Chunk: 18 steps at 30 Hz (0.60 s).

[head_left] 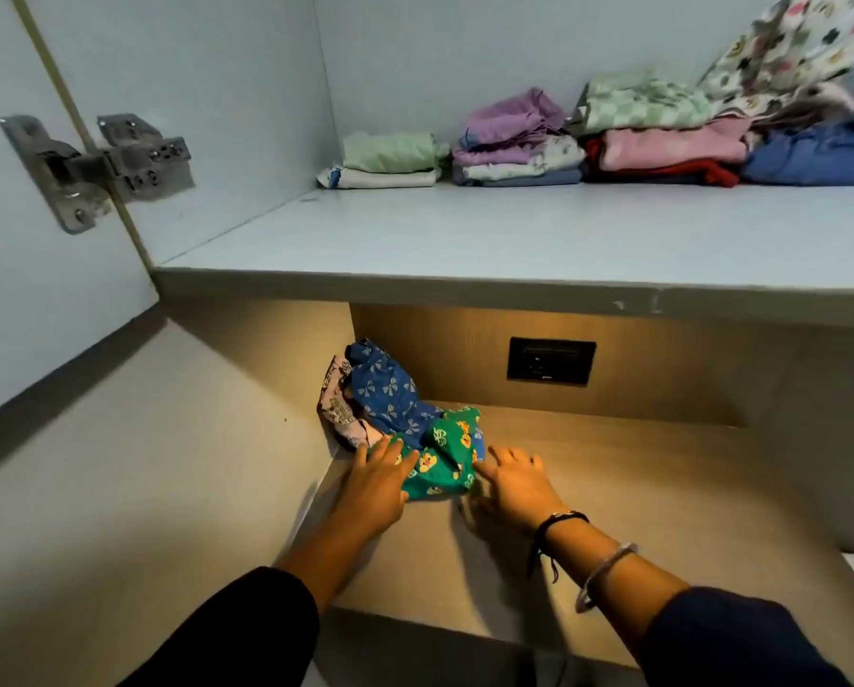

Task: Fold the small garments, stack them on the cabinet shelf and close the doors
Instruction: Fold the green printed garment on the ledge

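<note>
A crumpled green garment (442, 458) with cartoon prints lies on the wooden counter (638, 488) below the cabinet. My left hand (378, 480) rests on its left edge with fingers stretched out. My right hand (514, 480) lies flat on the counter, fingertips touching the garment's right side. Behind it, in the corner, sit a blue bow-print garment (383, 391) and a pink patterned one (338, 404), both unfolded. Above, the cabinet shelf (464, 240) carries several folded piles at the back: a green pile (390, 158), a purple pile (514, 141) and a pink and red pile (663, 151).
The left cabinet door (13, 240) stands open, its metal hinge (93, 166) at the upper left. A dark wall socket (550, 361) is set in the back panel under the shelf. A blue folded cloth (821, 156) and a patterned fabric (801, 47) fill the shelf's right end.
</note>
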Motion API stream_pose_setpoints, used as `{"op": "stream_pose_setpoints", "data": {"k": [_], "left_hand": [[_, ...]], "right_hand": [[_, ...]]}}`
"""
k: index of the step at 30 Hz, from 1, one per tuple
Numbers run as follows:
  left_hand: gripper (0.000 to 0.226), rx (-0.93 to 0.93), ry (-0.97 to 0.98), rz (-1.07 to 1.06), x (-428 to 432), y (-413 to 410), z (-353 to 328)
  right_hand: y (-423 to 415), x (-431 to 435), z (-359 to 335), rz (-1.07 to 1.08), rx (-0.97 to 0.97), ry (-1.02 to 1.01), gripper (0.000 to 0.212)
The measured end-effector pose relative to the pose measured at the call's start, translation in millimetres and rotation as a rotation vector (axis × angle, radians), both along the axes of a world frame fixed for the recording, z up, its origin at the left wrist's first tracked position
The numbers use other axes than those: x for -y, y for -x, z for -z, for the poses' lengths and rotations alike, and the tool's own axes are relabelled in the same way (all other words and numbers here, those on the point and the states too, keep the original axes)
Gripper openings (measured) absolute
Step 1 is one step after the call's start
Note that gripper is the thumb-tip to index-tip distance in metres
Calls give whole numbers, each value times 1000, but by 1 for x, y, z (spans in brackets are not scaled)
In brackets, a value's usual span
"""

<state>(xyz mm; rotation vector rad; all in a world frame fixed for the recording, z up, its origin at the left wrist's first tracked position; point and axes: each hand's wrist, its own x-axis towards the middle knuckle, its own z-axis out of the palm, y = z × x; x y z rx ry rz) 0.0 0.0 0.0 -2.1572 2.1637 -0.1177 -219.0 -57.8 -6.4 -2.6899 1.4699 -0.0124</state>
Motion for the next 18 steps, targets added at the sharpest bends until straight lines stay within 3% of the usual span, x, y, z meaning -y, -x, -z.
{"op": "stream_pose_setpoints", "data": {"k": [2, 5, 9, 13, 15, 18], "left_hand": [[64, 15, -70, 66, 16, -7, 1], [38, 39, -188, 175, 35, -18, -1], [7, -416, -256, 29, 39, -29, -1], [17, -778, -187, -56, 39, -37, -31], [16, -968, -93, -72, 39, -34, -53], [17, -1202, -2, -56, 39, -21, -94]], "right_hand": [[-22, 9, 7, 37, 22, -60, 59], [-54, 17, 19, 72, 9, -83, 48], [-61, 22, 30, 65, 170, -49, 34], [-40, 30, 0, -11, 685, -194, 20], [-26, 30, -25, -18, 823, -280, 5], [-3, 32, -60, -18, 998, -250, 9]]}}
